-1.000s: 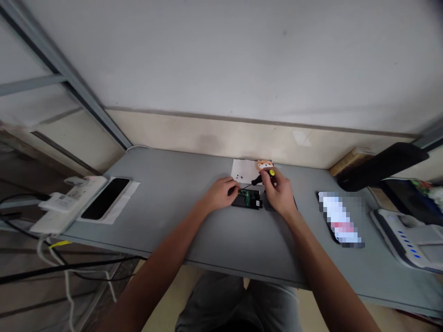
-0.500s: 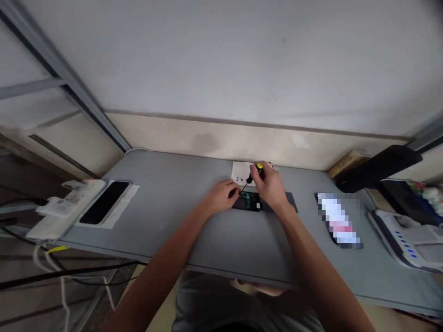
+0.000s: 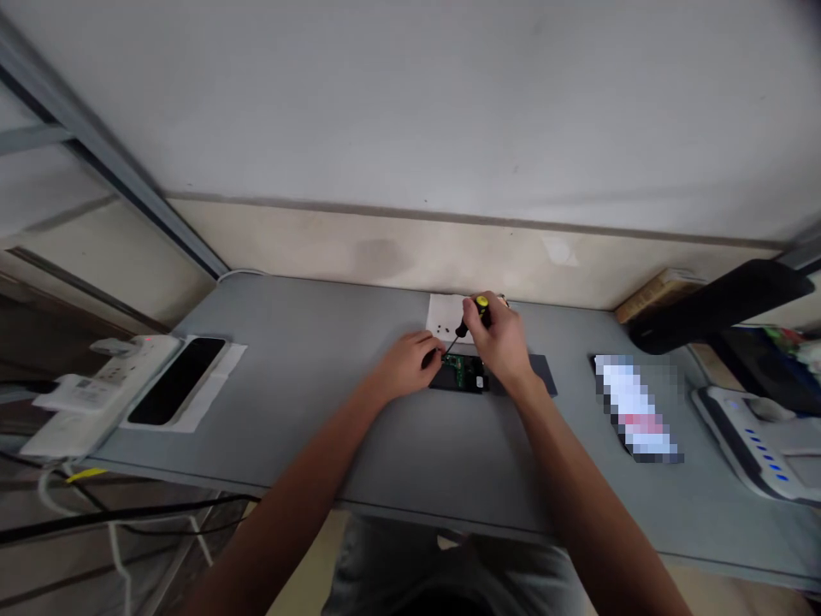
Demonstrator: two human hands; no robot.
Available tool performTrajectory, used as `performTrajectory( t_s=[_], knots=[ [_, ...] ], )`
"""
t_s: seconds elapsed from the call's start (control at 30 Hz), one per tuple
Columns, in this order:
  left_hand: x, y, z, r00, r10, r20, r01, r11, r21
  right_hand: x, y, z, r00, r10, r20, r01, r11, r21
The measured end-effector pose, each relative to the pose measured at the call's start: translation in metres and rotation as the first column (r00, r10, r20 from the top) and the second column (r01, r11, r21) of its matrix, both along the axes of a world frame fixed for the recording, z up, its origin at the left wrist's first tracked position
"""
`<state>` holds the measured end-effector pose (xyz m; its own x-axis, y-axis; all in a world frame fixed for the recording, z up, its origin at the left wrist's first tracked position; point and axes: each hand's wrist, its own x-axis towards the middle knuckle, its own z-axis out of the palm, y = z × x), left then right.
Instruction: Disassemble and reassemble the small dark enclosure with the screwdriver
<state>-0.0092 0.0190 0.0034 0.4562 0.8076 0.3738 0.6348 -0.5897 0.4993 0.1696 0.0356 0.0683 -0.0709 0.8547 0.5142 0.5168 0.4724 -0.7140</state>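
A small opened black device (image 3: 441, 378) with a green circuit board (image 3: 460, 368) in it lies flat on the grey table. At its left end is my left hand (image 3: 410, 364), the fingers curled and closed on the edge. My right hand (image 3: 504, 338) is wrapped round a screwdriver (image 3: 463, 328) with a black and yellow handle. The thin shaft slants down and left to the board's upper left corner, near my left fingertips. Whether the tip sits on a screw is too small to see. A dark flat panel (image 3: 542, 375) lies partly under my right wrist.
Behind the device is a white sheet (image 3: 442, 308) with several tiny dark bits. On the left are a phone (image 3: 176, 385) and a white power strip (image 3: 103, 393). A lit, blurred phone (image 3: 634, 411), a black cylinder (image 3: 718, 308) and another power strip (image 3: 737, 445) lie right.
The view has shifted a little. My right hand still grips the screwdriver at the board's corner, and my left hand stays on the device's left end.
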Motion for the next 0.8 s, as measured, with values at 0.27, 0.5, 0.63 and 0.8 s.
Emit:
performTrajectory(
  t_s=[0.27, 0.5, 0.63, 0.8],
  knots=[
    [0.000, 0.000, -0.002, 1.000, 0.000, -0.012, 0.000, 1.000, 0.006, 0.002, -0.013, -0.003, 1.000, 0.014, -0.019, -0.014, 1.000, 0.005],
    [0.000, 0.000, -0.001, 1.000, 0.009, -0.019, -0.008, 0.999, 0.032, 0.006, -0.016, -0.005, 0.998, 0.053, 0.024, -0.055, 0.996, 0.066],
    [0.000, -0.001, 0.000, 1.000, 0.011, -0.019, -0.010, 0.999, 0.046, 0.008, -0.016, -0.005, 0.997, 0.068, 0.043, -0.071, 0.995, 0.070],
    [0.000, -0.002, 0.003, 1.000, 0.009, -0.017, -0.008, 0.998, 0.065, 0.010, -0.016, -0.005, 0.998, 0.052, -0.017, -0.052, 0.998, 0.035]
  ],
)
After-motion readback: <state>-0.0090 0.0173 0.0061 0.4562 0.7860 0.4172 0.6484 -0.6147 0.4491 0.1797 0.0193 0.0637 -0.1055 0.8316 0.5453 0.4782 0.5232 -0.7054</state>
